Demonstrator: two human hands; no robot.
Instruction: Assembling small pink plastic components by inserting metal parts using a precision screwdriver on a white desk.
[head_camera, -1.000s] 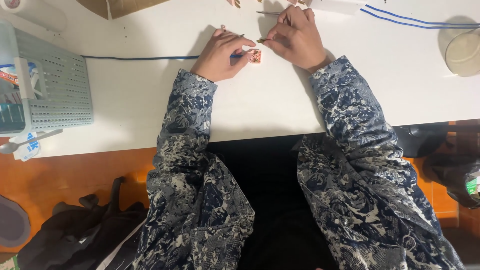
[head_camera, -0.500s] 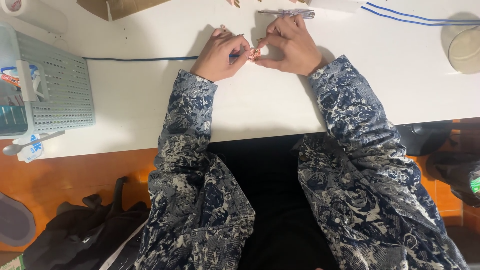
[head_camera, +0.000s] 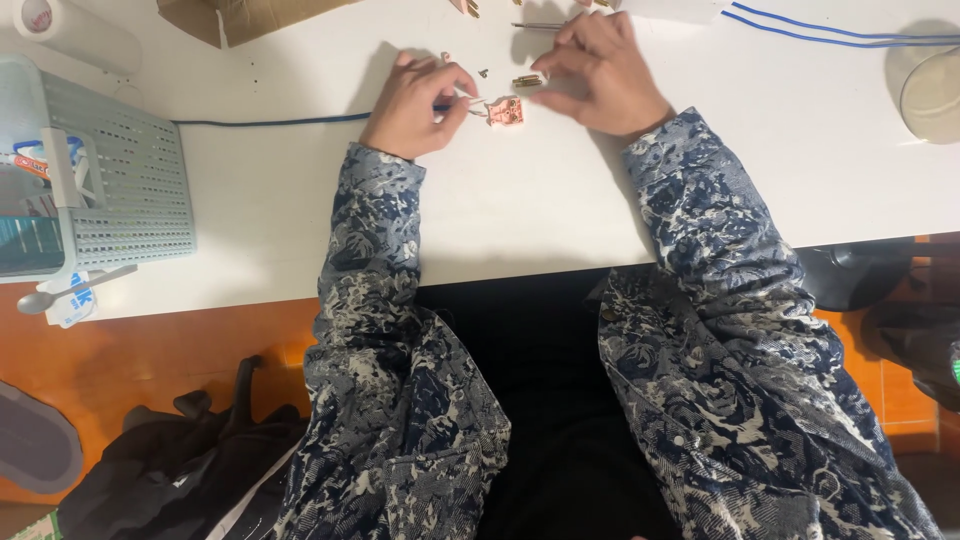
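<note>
I see a small pink-and-white part (head_camera: 506, 110) lying on the white table (head_camera: 500, 210), between my two hands and just off the fingertips of each. My left hand (head_camera: 418, 105) sits to its left with the fingers curled together around a thin blue-handled tool (head_camera: 452, 98), whose pale tip reaches toward the part; whether the tip touches it I cannot tell. My right hand (head_camera: 605, 75) lies to the part's right, fingers bent and drawn together, the fingertips right beside a small brass-coloured piece (head_camera: 527, 81) just above the part. I cannot tell whether that hand is pinching anything.

Beyond the right hand's knuckles a slim metal tool (head_camera: 540, 25) lies on the table, with more small brass bits near the far edge. A tiny dark screw (head_camera: 483, 73) rests between the two hands, a little farther out than the part. A blue cable (head_camera: 270, 121) runs from the left hand away to its left. Well off that side stands a grey perforated basket (head_camera: 130, 180), with a spoon (head_camera: 70, 292) lying near it at the table's near edge. Far to the right of my right hand are two blue wires (head_camera: 830, 28) and a round pale lid (head_camera: 932, 95).
</note>
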